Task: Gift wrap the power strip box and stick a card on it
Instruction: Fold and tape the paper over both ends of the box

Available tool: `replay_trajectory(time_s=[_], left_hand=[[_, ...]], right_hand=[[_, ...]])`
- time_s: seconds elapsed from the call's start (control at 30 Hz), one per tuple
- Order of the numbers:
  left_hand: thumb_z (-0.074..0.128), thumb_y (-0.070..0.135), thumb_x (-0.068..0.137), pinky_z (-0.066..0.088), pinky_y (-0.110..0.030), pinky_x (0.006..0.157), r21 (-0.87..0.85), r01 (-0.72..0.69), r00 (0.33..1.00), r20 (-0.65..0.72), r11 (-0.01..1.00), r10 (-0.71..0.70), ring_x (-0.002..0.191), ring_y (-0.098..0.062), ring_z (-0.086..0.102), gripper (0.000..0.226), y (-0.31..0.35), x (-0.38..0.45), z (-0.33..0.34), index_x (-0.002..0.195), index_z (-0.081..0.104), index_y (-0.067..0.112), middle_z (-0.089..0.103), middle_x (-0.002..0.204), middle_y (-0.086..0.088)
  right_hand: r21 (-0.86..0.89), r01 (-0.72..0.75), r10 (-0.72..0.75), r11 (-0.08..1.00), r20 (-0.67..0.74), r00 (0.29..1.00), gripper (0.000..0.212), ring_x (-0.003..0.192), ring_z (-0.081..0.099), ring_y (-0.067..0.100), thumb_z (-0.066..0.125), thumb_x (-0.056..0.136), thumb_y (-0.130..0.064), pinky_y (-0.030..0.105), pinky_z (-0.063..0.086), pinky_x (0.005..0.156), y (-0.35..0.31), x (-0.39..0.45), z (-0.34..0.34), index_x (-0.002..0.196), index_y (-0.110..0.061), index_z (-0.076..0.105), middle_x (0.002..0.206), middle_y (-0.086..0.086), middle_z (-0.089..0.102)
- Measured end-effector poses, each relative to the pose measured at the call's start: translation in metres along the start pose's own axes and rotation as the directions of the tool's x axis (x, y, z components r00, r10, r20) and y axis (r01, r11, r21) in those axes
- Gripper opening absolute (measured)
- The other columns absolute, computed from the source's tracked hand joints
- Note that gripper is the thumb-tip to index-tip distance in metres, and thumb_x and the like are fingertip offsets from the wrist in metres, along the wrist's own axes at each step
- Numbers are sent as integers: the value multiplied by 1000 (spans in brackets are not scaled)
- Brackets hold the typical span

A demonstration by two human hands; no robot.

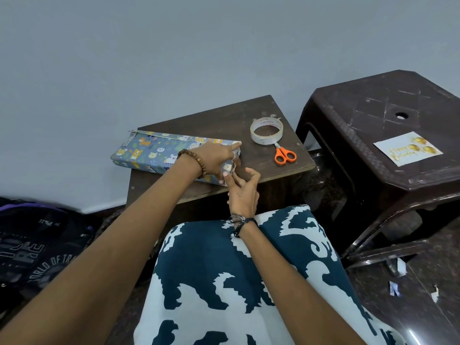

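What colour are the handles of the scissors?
Orange; the scissors lie on the small table, seen in the head view.

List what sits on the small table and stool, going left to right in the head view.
wrapped box → tape roll → orange scissors → birthday card, lying on the stool.

wrapped box (159, 153): 1 | tape roll (266, 131): 1 | scissors (285, 154): 1 | card (407, 148): 1 | stools (373, 125): 2

Animal-print wrapped box (159, 153) lies flat on table; card (408, 148) apparently face-up on stool.
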State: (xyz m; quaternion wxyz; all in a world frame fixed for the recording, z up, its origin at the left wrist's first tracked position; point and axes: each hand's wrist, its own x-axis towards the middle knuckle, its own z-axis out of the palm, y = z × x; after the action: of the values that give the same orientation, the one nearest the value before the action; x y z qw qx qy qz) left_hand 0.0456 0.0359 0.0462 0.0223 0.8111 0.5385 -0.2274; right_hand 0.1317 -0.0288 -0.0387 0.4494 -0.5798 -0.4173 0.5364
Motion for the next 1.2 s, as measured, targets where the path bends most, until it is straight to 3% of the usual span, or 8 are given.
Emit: replay_trajectory(time_s=[0.13,0.3,0.4,0.53,0.63,0.87,1.03,1.2], left_hand=[[73,17,77,39,-32,93,-354,71,985,-123,933,-121,135,-19,34,84,-1,-17,25,145,25,27,-7,157,4],[71,9,79,25,-19,107,-900,-46,749,-319,434,-581,139,-7,19,75,23,-46,55,142,32,18,8,156,2],[67,11,83,20,-22,109,-999,-40,476,-32,15,-879,143,-14,15,75,43,-49,60,145,25,14,9,156,-5],[66,17,84,28,-39,112,-782,-176,407,495,-598,-767,139,-29,23,87,47,-41,57,148,7,10,10,154,-13],[69,18,82,31,-45,110,-657,-297,384,582,-693,-717,136,-29,31,91,35,-29,61,147,6,7,22,151,-12],[65,22,86,40,-31,81,-601,-237,473,615,-763,-631,113,-26,51,61,14,-25,54,136,37,2,49,130,-7],[77,29,72,44,-41,95,-547,-216,607,574,-809,-550,112,-26,56,74,2,-42,62,136,42,11,55,129,-8],[66,22,84,48,-39,58,-520,-276,660,509,-808,-552,77,-20,58,42,4,-60,47,122,48,15,59,93,-5]], right_hand=[[-46,-27,27,999,-8,1000,44,92,58,24,58,86,-41,46,50,81,-11,9,-9,120,-27,35,103,-5,68],[-166,101,-118,981,-100,988,31,85,51,17,50,92,-22,27,32,70,-23,26,-23,121,-19,44,97,-4,66],[-172,278,-278,945,28,960,33,107,56,19,52,92,-15,25,39,81,-28,46,-20,125,-15,47,118,3,62],[-255,381,-307,889,285,908,53,130,40,22,51,94,-17,26,31,100,-33,68,-14,143,-13,31,141,11,44],[-252,366,-269,896,348,898,60,135,34,20,54,94,-19,29,28,108,-32,72,-10,146,-10,26,148,9,34],[-219,354,-275,909,320,906,59,89,51,6,73,78,-16,28,48,90,-31,63,-9,130,-14,45,115,0,29],[-61,318,-282,946,329,901,44,83,51,-16,75,78,-16,1,42,66,-34,54,-20,118,-15,56,108,0,34],[174,147,-200,974,345,917,27,101,58,14,63,86,-23,17,46,77,-36,50,-28,113,-22,60,124,10,54]])
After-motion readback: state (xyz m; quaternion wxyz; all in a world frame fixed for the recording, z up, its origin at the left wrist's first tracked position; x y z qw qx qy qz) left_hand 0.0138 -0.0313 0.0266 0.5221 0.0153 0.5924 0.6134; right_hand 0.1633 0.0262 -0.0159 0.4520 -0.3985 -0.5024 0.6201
